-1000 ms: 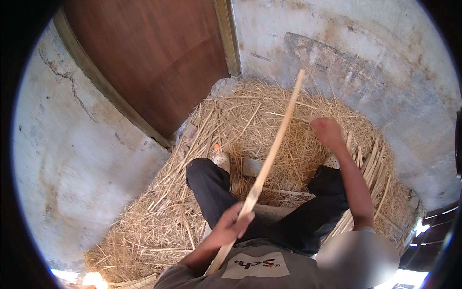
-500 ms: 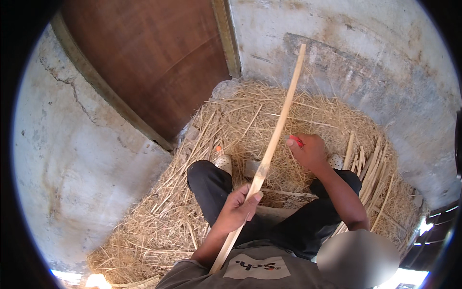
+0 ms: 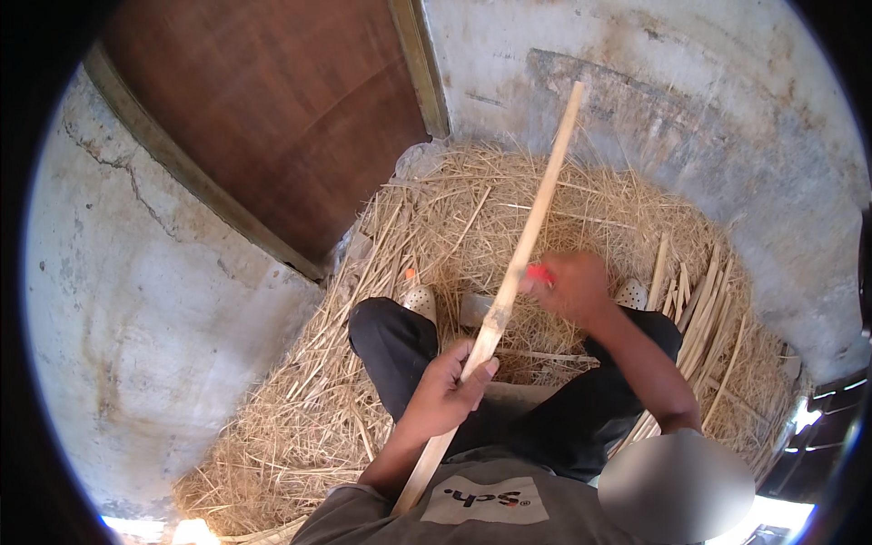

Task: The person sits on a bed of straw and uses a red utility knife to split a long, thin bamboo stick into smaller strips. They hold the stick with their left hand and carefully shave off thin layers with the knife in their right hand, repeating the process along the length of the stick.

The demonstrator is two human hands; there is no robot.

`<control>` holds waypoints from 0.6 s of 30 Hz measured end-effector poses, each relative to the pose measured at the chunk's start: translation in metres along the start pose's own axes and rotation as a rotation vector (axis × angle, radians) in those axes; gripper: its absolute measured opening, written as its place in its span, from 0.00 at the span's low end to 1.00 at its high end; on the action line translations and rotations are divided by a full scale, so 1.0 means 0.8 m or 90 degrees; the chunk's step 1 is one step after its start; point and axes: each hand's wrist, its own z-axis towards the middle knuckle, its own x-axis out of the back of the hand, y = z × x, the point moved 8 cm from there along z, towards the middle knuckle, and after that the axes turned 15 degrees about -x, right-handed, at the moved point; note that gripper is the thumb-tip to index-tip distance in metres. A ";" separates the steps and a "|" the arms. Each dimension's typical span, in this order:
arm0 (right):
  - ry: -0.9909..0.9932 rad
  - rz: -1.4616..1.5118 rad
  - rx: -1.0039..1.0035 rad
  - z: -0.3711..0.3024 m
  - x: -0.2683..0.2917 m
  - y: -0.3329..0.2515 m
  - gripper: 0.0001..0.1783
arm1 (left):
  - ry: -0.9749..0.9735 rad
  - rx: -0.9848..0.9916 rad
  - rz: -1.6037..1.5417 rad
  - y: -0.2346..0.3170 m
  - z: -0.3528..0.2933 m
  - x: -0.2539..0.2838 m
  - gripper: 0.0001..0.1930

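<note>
A long, pale bamboo strip [image 3: 543, 195] with a darker node slants from my lap up toward the far wall. My left hand [image 3: 449, 386] is closed round its lower part, thumb on top, and the near end rests against my shirt. Beside the strip's middle, my right hand [image 3: 574, 283] grips a small red-handled tool [image 3: 540, 274]. Motion blurs this hand and the tool; the tool's tip is at or very close to the strip's edge, and I cannot tell its exact kind.
Straw-like shavings [image 3: 563, 200] cover the floor around my feet. More split strips [image 3: 704, 313] lie in a bundle at the right, beyond my knee. A block [image 3: 474, 309] sits between my shoes. A brown door [image 3: 272, 109] and stained walls [image 3: 727, 109] close in the far side.
My right hand has moved slightly left with the red-handled tool, bringing it to the strip. The left hand keeps its grip, and the strip has barely shifted.
</note>
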 end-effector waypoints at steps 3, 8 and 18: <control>0.015 0.023 0.086 -0.028 -0.002 -0.028 0.32 | 0.001 0.010 -0.030 -0.005 0.000 0.000 0.09; 0.120 -0.036 0.156 0.000 0.008 -0.014 0.33 | 0.013 0.007 -0.035 0.002 -0.001 -0.005 0.07; 0.133 -0.017 0.110 -0.001 0.012 -0.005 0.37 | 0.007 0.015 -0.040 0.000 -0.011 -0.005 0.08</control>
